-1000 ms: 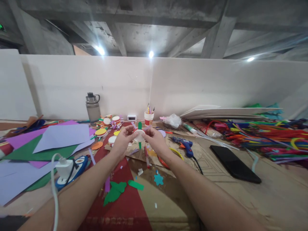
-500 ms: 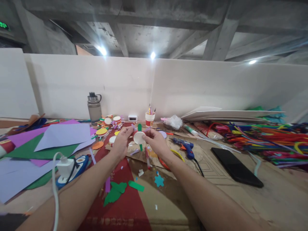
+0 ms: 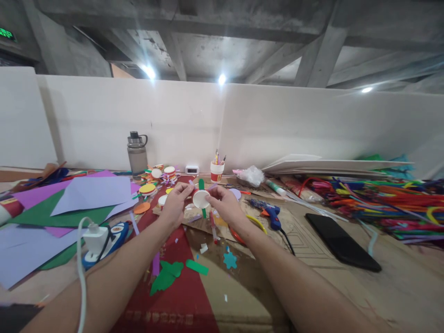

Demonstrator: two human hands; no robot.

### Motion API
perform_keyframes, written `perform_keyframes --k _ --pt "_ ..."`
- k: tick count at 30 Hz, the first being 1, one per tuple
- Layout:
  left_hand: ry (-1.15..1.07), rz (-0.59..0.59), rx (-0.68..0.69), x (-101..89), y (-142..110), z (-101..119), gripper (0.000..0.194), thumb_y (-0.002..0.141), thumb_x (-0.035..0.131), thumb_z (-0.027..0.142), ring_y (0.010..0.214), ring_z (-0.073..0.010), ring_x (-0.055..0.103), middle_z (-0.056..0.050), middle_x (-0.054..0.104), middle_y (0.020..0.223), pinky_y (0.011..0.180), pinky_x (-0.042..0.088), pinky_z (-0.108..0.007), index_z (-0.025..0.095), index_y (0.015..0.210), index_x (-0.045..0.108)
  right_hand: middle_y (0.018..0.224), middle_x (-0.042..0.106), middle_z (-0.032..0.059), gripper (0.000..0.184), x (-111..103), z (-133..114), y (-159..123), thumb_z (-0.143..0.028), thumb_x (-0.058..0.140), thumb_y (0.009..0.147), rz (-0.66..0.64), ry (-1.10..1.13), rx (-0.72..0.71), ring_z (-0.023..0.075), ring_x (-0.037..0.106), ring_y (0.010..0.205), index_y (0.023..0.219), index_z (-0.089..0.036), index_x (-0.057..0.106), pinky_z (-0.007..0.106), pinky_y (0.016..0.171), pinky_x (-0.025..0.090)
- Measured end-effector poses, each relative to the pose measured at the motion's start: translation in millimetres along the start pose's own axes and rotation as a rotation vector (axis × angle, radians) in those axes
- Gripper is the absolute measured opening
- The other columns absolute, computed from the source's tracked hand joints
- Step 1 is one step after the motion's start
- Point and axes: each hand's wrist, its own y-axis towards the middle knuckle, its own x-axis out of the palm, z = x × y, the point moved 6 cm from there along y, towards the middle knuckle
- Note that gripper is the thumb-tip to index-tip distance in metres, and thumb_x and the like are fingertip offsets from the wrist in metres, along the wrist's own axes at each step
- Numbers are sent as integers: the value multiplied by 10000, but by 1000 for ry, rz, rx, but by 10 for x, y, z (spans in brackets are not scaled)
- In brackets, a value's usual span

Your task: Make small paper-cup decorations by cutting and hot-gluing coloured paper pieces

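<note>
Between my two hands is a small round paper craft (image 3: 201,199) with a white face and a red rim. A green strip stands out at its top and another at its bottom, and purple strips show at its sides. My left hand (image 3: 175,203) is closed at its left edge, pinching by a purple strip. My right hand (image 3: 225,202) grips the right side, thumb against the white face. Farther left are similar pieces: a yellow-topped one (image 3: 147,189) and a stack of white-topped ones (image 3: 169,172). The fingertips behind the craft are hidden.
A blue glue gun (image 3: 273,216) and black phone (image 3: 342,240) lie at right, near bundled pipe cleaners (image 3: 378,199). Paper sheets (image 3: 92,194) and a power strip (image 3: 116,238) are left. A bottle (image 3: 137,157) and pen cup (image 3: 217,172) stand behind. Green scraps (image 3: 167,276) lie in front.
The whole view has shifted very slightly. Both hands keep the same hold on the round craft, with no other visible change.
</note>
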Motion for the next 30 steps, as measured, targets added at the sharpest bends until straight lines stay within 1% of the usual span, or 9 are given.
perform_keyframes --k 7,13,19,25,30 --pt "-7 -9 10 7 -5 15 253 644 771 343 614 -83 542 20 613 707 604 445 -212 156 739 630 727 618 2 184 -3 15 6 -329 589 704 -6 2 -11 141 527 674 805 -176 606 277 653 410" --pt "-25 13 3 15 -21 17 270 621 785 345 603 -88 544 17 615 683 604 443 -216 153 724 625 685 572 -18 138 -14 0 0 -297 594 704 4 -12 -10 122 489 642 772 -178 602 261 628 394" --pt "-48 6 -16 18 -27 11 253 629 782 325 627 -87 551 16 623 720 595 443 -209 159 744 628 696 575 -15 149 -4 27 14 -306 597 694 10 25 7 120 488 646 759 -172 594 261 627 391" --pt "-64 13 -54 26 -39 -1 261 621 782 337 660 -103 570 -3 639 730 631 455 -225 151 722 629 723 597 -2 171 -2 57 28 -318 606 682 8 80 20 123 507 653 765 -169 591 262 630 409" --pt "-76 18 -74 35 -43 -9 273 609 785 335 647 -104 569 3 634 727 615 452 -221 159 735 620 690 584 -10 165 -8 57 26 -325 602 686 7 71 29 122 495 638 757 -177 591 253 602 411"
